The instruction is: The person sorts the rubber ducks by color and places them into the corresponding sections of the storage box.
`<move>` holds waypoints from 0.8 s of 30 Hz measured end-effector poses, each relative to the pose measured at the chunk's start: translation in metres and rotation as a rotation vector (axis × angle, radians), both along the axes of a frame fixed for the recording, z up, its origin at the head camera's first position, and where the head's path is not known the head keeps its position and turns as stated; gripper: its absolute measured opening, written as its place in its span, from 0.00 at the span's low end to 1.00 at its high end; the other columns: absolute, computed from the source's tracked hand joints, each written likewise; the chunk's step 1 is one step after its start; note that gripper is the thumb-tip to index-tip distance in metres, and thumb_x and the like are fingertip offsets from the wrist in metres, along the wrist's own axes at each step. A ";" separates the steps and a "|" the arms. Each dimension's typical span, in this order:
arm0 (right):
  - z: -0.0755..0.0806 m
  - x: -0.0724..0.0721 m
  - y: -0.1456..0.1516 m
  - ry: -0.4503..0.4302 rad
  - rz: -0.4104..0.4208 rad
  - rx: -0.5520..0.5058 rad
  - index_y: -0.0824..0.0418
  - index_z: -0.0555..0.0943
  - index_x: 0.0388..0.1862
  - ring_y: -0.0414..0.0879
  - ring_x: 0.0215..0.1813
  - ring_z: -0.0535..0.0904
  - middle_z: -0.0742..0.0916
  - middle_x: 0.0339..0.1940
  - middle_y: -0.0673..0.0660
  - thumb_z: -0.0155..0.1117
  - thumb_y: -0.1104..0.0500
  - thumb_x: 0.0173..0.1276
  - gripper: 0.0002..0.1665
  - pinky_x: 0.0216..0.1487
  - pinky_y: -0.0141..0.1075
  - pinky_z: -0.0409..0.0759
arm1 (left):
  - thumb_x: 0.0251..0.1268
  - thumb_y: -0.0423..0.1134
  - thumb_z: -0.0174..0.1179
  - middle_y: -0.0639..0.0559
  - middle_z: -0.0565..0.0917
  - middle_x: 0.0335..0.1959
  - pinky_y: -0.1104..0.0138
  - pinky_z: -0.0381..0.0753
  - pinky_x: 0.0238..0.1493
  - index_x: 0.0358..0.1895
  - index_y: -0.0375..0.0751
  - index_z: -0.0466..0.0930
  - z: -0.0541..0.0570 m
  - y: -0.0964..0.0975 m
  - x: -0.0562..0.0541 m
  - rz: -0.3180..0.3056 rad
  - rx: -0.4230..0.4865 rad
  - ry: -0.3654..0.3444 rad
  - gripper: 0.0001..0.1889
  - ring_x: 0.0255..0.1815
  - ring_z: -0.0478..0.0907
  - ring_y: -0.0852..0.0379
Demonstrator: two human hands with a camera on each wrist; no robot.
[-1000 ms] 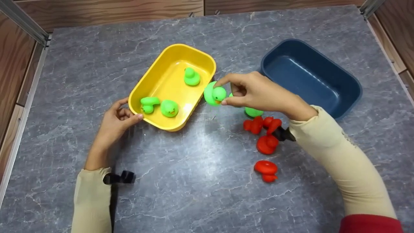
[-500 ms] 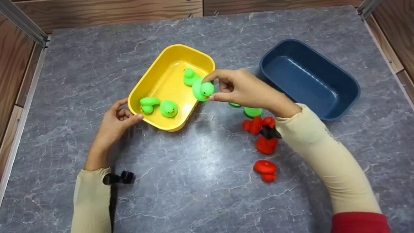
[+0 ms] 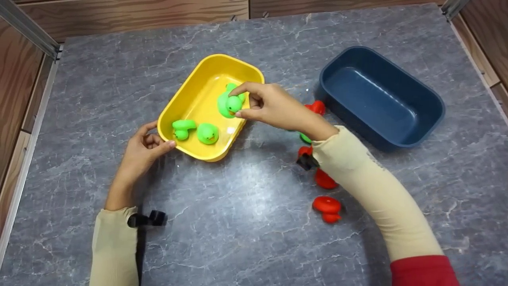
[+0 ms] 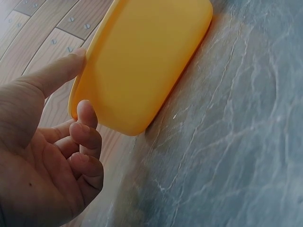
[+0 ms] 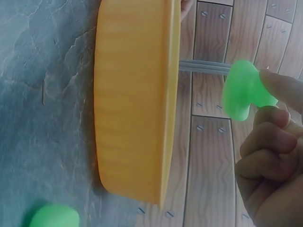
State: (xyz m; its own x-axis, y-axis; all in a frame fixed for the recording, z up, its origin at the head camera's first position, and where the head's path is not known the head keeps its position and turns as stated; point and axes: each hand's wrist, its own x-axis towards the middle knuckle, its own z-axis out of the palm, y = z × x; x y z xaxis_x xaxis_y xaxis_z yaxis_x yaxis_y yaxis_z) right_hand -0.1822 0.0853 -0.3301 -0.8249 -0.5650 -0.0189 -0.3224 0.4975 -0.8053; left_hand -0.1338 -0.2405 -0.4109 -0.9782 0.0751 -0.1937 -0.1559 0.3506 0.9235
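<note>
Between thumb and index finger, my right hand (image 3: 278,108) pinches a green rubber duck (image 3: 233,105). In the right wrist view the held duck (image 5: 240,92) is above the rim of the yellow tub (image 5: 135,94). My left hand (image 3: 138,155) holds the near left corner of that tub (image 3: 174,97), thumb and a finger at its rim. Two green ducks lie inside near that corner, one on its side (image 3: 183,129) and one upright (image 3: 207,133). Another green duck (image 3: 230,86) in the tub is mostly covered by the held one.
A navy blue tub (image 3: 383,103) stands at the right. Several red ducks lie right of the middle, one nearest the front (image 3: 327,208); the right forearm partly covers others. A green duck (image 3: 305,138) shows beside that wrist. Wooden panels (image 3: 131,18) border the grey table (image 3: 238,238).
My right hand has moved left with the green duck, from beside the yellow tub's right rim to over its inside. A red duck near the navy tub has come into view. My left hand stays put.
</note>
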 end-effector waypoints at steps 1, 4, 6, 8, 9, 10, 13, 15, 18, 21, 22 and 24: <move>-0.001 -0.001 -0.002 -0.003 -0.005 -0.008 0.53 0.79 0.57 0.43 0.27 0.66 0.71 0.22 0.50 0.68 0.55 0.65 0.21 0.32 0.31 0.66 | 0.60 0.37 0.67 0.63 0.74 0.24 0.77 0.68 0.29 0.70 0.37 0.62 0.000 0.000 0.000 0.001 -0.001 0.000 0.35 0.24 0.68 0.68; -0.006 -0.004 -0.007 -0.015 -0.022 -0.021 0.53 0.79 0.57 0.42 0.27 0.66 0.71 0.22 0.49 0.68 0.55 0.64 0.21 0.31 0.30 0.66 | 0.60 0.36 0.67 0.63 0.74 0.24 0.77 0.68 0.29 0.69 0.36 0.62 0.000 0.000 0.000 0.002 0.000 0.001 0.35 0.24 0.68 0.68; -0.008 -0.006 -0.010 -0.020 -0.029 -0.021 0.53 0.79 0.57 0.42 0.27 0.66 0.71 0.22 0.49 0.68 0.55 0.64 0.21 0.31 0.29 0.66 | 0.60 0.36 0.67 0.63 0.74 0.23 0.77 0.69 0.29 0.69 0.36 0.62 0.000 0.001 -0.001 0.004 0.000 0.004 0.35 0.24 0.68 0.68; -0.011 -0.007 -0.013 -0.024 -0.034 -0.016 0.53 0.79 0.57 0.41 0.27 0.67 0.72 0.22 0.49 0.68 0.55 0.64 0.22 0.31 0.29 0.66 | 0.60 0.36 0.67 0.63 0.74 0.24 0.77 0.69 0.29 0.69 0.36 0.62 0.000 0.000 -0.001 0.005 0.002 0.005 0.35 0.24 0.68 0.68; -0.012 -0.008 -0.014 -0.027 -0.034 -0.015 0.52 0.79 0.57 0.41 0.27 0.67 0.72 0.22 0.49 0.68 0.54 0.64 0.22 0.31 0.29 0.66 | 0.60 0.36 0.67 0.63 0.74 0.24 0.77 0.69 0.29 0.69 0.36 0.62 -0.001 0.000 0.000 0.006 0.003 0.004 0.35 0.24 0.68 0.68; -0.013 -0.008 -0.015 -0.029 -0.034 -0.018 0.52 0.79 0.57 0.41 0.27 0.66 0.71 0.21 0.49 0.68 0.55 0.64 0.22 0.31 0.29 0.66 | 0.60 0.36 0.67 0.63 0.74 0.24 0.77 0.69 0.29 0.69 0.36 0.62 0.000 0.000 0.000 0.005 0.003 0.004 0.35 0.24 0.68 0.68; -0.015 -0.010 -0.017 -0.027 -0.036 -0.020 0.52 0.79 0.57 0.41 0.26 0.66 0.71 0.21 0.49 0.68 0.55 0.64 0.22 0.31 0.29 0.65 | 0.60 0.36 0.67 0.63 0.74 0.23 0.76 0.69 0.29 0.69 0.36 0.62 0.000 0.000 0.000 0.002 0.003 0.005 0.35 0.24 0.69 0.68; -0.017 -0.011 -0.019 -0.019 -0.041 -0.020 0.53 0.79 0.57 0.41 0.26 0.66 0.71 0.20 0.49 0.68 0.55 0.64 0.22 0.30 0.29 0.65 | 0.60 0.36 0.67 0.63 0.74 0.23 0.76 0.69 0.29 0.69 0.37 0.62 0.000 0.001 0.000 0.000 0.004 0.006 0.35 0.24 0.69 0.68; -0.018 -0.012 -0.021 -0.016 -0.057 -0.011 0.53 0.79 0.57 0.41 0.25 0.66 0.72 0.20 0.49 0.68 0.55 0.64 0.22 0.30 0.30 0.66 | 0.60 0.36 0.67 0.63 0.74 0.23 0.76 0.69 0.29 0.69 0.36 0.62 0.000 0.001 0.000 -0.003 0.002 0.007 0.35 0.24 0.69 0.68; -0.019 -0.013 -0.023 -0.027 -0.068 0.003 0.52 0.79 0.58 0.42 0.25 0.67 0.73 0.21 0.49 0.68 0.54 0.64 0.23 0.30 0.30 0.66 | 0.60 0.36 0.67 0.63 0.74 0.24 0.77 0.69 0.30 0.69 0.36 0.62 0.001 0.001 0.000 -0.002 0.002 0.004 0.35 0.25 0.69 0.68; -0.019 -0.014 -0.024 -0.034 -0.070 0.007 0.52 0.78 0.58 0.42 0.26 0.67 0.73 0.21 0.50 0.68 0.54 0.64 0.23 0.29 0.30 0.66 | 0.60 0.36 0.67 0.63 0.74 0.24 0.77 0.69 0.30 0.69 0.36 0.62 0.001 0.001 0.000 -0.001 0.000 0.004 0.35 0.25 0.69 0.68; -0.019 -0.015 -0.025 -0.040 -0.070 0.011 0.52 0.78 0.59 0.42 0.26 0.67 0.73 0.22 0.50 0.67 0.54 0.65 0.23 0.30 0.30 0.66 | 0.60 0.36 0.67 0.63 0.74 0.24 0.77 0.69 0.30 0.69 0.36 0.62 0.001 0.001 0.000 0.002 -0.002 0.007 0.35 0.25 0.69 0.68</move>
State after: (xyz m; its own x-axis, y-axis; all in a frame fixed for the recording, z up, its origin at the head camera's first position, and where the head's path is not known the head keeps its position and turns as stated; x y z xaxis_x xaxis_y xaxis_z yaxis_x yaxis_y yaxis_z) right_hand -0.1970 0.0600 -0.3488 -0.8609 -0.5054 -0.0589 -0.2539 0.5270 -0.8110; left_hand -0.1337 -0.2400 -0.4103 -0.9796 0.0728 -0.1875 -0.1506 0.3524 0.9236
